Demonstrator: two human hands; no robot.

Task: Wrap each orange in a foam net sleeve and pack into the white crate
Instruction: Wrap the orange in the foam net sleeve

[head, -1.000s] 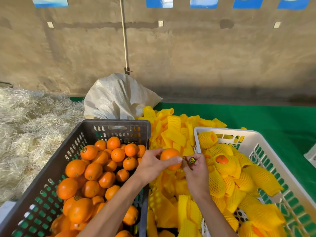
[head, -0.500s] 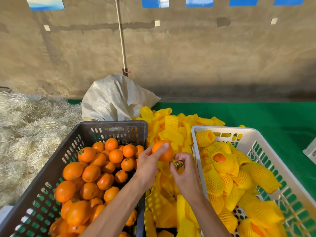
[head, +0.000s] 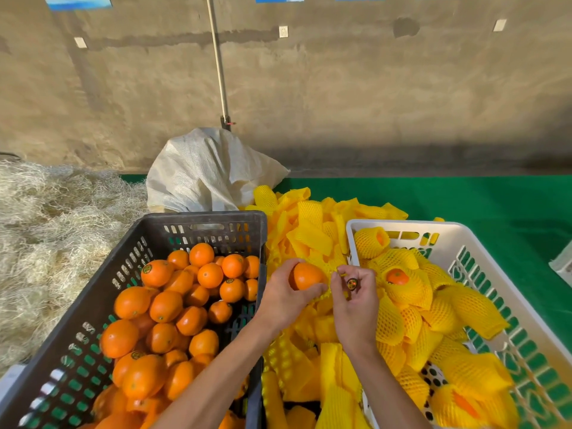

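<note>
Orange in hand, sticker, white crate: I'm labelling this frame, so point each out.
orange (head: 306,275), head view, bare front of its peel.
sticker (head: 352,284), head view, centre of its round face.
white crate (head: 399,226), head view, far rim.

The dark crate and white crate are cut off at the bottom edge.

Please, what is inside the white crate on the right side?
The white crate holds oranges in yellow foam net sleeves; one shows orange peel through its open end. The heap covers most of the crate's floor and any lower layers.
</note>
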